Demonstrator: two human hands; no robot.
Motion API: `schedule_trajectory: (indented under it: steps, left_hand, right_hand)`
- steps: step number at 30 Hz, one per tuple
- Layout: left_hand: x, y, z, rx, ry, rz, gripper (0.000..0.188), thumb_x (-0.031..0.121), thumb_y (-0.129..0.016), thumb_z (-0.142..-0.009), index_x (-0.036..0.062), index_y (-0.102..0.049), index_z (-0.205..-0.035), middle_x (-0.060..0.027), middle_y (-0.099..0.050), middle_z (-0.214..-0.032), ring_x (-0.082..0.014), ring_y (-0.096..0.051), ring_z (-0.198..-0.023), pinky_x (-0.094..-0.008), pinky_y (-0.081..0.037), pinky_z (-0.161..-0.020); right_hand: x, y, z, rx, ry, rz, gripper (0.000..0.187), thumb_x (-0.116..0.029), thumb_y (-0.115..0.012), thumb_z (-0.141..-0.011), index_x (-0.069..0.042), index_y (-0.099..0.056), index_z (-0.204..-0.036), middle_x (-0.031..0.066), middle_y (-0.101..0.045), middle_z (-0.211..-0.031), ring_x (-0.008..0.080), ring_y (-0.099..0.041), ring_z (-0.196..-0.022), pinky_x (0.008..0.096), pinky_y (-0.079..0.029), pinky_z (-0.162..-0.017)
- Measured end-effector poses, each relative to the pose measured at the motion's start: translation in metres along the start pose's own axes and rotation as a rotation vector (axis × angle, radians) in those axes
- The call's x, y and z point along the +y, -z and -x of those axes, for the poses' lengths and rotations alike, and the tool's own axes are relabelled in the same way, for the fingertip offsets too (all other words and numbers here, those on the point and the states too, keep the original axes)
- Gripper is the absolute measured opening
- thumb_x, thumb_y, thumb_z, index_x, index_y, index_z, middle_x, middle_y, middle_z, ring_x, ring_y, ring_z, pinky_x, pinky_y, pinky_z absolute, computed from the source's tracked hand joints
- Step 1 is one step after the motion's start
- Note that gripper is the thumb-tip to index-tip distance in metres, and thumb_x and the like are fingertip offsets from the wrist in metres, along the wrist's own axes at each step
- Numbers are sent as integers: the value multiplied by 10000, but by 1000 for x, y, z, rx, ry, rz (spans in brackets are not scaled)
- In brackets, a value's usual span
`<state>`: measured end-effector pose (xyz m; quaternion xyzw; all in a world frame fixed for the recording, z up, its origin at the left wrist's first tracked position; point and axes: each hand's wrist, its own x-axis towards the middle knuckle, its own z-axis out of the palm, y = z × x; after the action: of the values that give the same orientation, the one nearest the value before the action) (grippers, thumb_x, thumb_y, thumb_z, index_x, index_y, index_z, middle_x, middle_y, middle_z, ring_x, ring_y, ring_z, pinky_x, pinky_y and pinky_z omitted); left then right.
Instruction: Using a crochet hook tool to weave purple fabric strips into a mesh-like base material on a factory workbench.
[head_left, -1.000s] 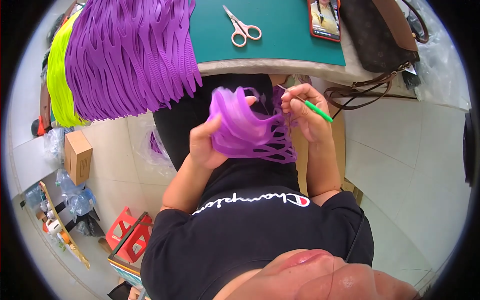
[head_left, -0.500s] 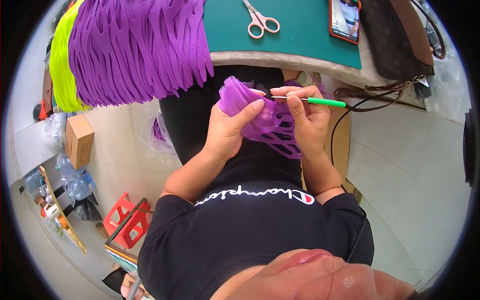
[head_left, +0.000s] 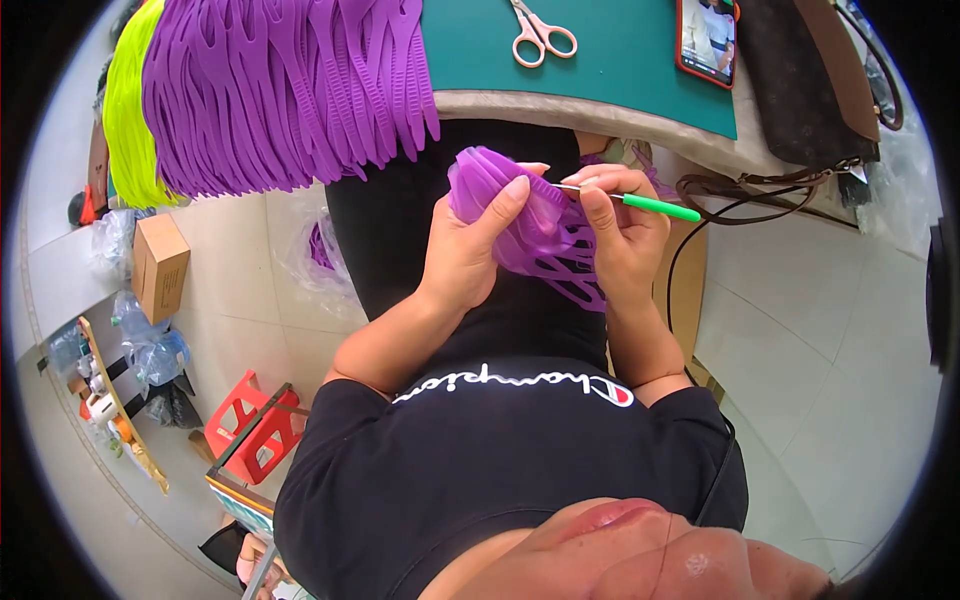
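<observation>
Over my lap, my left hand [head_left: 473, 235] is closed on a folded bundle of soft, translucent purple rubbery pieces [head_left: 545, 212], thumb pressed on top. Slotted, strap-like ends of the bundle hang down toward my right hand [head_left: 625, 222]. That hand pinches a slim tool with a green handle [head_left: 660, 208] and a thin metal shaft. The shaft points left, and its tip is at the ridged edge of the bundle beside my left fingers. Whether the tip goes into the rubber is too small to tell.
Purple rubbery straps [head_left: 270, 90] and lime-yellow ones [head_left: 130, 110] drape over the table's front edge at left. On the green mat [head_left: 610, 85] lie pink-handled scissors [head_left: 543, 40] and a phone [head_left: 706, 45]. A brown bag [head_left: 810, 80] sits at right. A red stool [head_left: 250, 425] and carton [head_left: 160, 268] stand at left.
The view has shifted slightly, so the table and its things appear a little higher and further right. Both hands keep their grips, with the tool tip still at the bundle's edge.
</observation>
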<state>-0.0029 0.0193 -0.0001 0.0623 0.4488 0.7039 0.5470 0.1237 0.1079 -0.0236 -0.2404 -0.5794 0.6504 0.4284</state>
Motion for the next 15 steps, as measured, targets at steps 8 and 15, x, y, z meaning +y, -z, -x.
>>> schedule_trajectory:
  steps: [8, 15]
  left_hand:
    - [-4, 4, -2, 57, -54, -8, 228, 132, -627, -902, -29, -625, -1062, -55, -649, -872, -98, -613, -772, -249, -499, -724]
    - [-6, 3, -1, 47, -87, -33, 223, 124, -636, -892, -36, -628, -1046, -64, -654, -884, -107, -620, -786, -245, -499, -730]
  right_hand:
    - [-2, -5, -2, -140, 565, 538, 174, -61, -718, -792, -11, -600, -909, 154, -647, -927, 244, -649, -817, 308, -538, -703]
    - [3, -4, 4, -108, 608, 608, 172, -60, -719, -780, -17, -619, -914, 141, -643, -910, 263, -641, -820, 321, -535, -691]
